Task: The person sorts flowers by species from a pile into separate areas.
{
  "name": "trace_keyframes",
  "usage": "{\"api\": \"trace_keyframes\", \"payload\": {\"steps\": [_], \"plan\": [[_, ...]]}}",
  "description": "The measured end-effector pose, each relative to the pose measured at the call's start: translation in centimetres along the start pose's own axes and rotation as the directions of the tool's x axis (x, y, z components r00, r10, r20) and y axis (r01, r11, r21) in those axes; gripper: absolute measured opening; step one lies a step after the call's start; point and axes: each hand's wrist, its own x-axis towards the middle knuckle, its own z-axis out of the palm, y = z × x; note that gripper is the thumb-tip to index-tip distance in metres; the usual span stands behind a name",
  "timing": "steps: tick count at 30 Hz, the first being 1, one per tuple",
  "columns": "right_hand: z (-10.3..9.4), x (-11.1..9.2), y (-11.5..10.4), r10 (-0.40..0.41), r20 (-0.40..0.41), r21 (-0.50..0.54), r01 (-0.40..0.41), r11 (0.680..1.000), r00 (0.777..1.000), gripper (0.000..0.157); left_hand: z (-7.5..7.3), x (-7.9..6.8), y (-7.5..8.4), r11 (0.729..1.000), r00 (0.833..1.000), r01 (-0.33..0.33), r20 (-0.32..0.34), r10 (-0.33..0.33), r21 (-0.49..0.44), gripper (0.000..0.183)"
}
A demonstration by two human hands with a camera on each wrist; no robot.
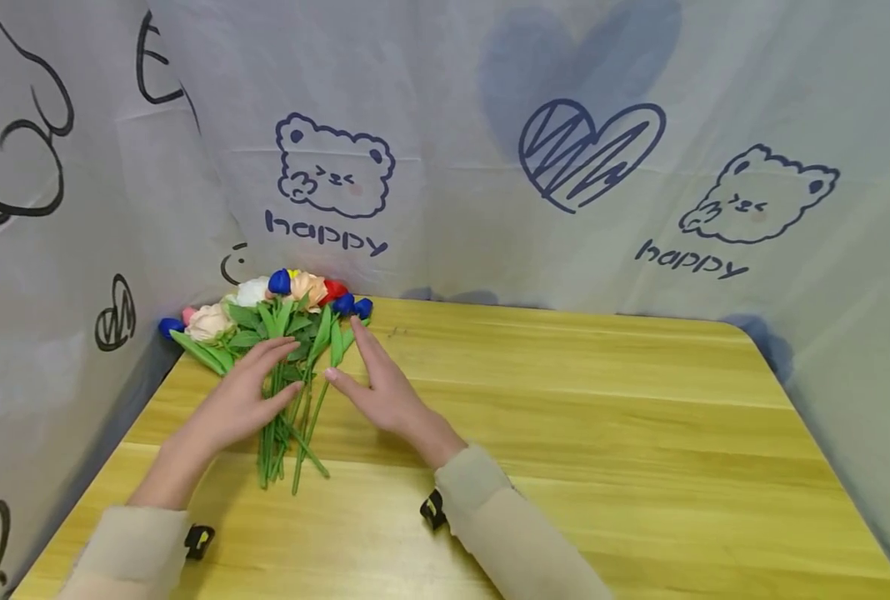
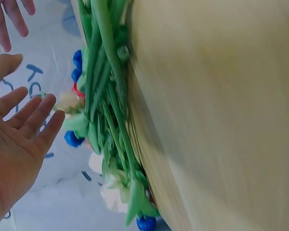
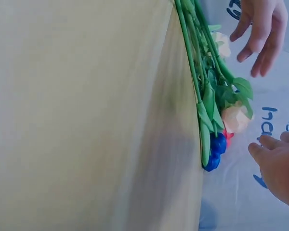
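A bunch of artificial flowers [image 1: 306, 292] lies at the table's far left corner, blossoms toward the back and green stems [image 1: 268, 454] toward the front. White, peach, red, yellow, pink and blue heads show among green leaves. My left hand [image 1: 246, 400] is over the left side of the stems, fingers extended and thumb apart. On the other side, my right hand [image 1: 385, 396] has its fingers straight, pointing at the blue heads. In the left wrist view the left palm [image 2: 19, 149] faces the bunch with nothing in it. The right wrist view shows the right hand [image 3: 282, 163] beside the blossoms, holding nothing.
The yellow wood-grain table [image 1: 602, 450] extends to the right of the flowers. Behind it hangs a pale curtain [image 1: 445, 100] with bear drawings, hearts and lettering, which also runs along both sides. Small black devices [image 1: 199, 542] sit at the sleeve cuffs.
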Motion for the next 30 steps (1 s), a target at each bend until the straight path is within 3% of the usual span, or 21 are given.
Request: {"api": "trace_keyframes", "payload": {"steps": [5,11,20,30], "plan": [[0.1,-1.3,0.4,0.014,-0.096,0.083,-0.006,0.997,0.995,0.081,0.9,1.4,0.6,1.000,1.000,-0.008,0.012,0.008,-0.026,0.054],[0.9,-2.3,1.2,0.021,-0.126,0.148,-0.002,0.989,0.992,0.081,2.0,2.8,0.3,0.996,0.997,0.029,0.075,-0.023,-0.079,0.048],[1.2,-3.0,1.3,0.094,-0.093,0.177,-0.077,0.981,0.991,0.080,3.0,4.3,-0.4,0.995,0.980,0.055,0.193,-0.038,-0.085,0.049],[1.5,-3.4,1.5,0.184,-0.034,0.159,-0.176,0.971,0.982,0.078,4.0,4.9,-0.3,0.995,0.979,0.068,0.196,-0.054,-0.066,0.045]]}}
